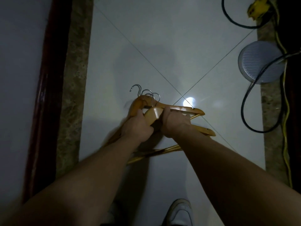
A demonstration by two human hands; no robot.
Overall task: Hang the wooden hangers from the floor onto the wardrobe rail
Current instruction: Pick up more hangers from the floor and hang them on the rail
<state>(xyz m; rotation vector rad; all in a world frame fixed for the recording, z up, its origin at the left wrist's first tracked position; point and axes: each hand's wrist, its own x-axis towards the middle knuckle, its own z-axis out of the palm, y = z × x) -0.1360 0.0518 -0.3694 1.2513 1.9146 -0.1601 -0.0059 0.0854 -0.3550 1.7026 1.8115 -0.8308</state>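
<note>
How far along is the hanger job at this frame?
Done: nothing visibly hung; no rail in view. In hand: the left hand and right hand both grip the bunched wooden hangers low over the tiled floor. Left: carrying and hooking them all onto the rail.

The wooden hangers [182,110] sit bunched in my grip over the pale tiled floor [162,46], honey-coloured and glossy. Their metal hooks [147,93] cluster together at the far end, curving up and left. Shoulder arms fan out to my right, two tips showing one nearer than the other. The lower bars [162,150] run beneath my forearms, crossing at shallow angles.
</note>
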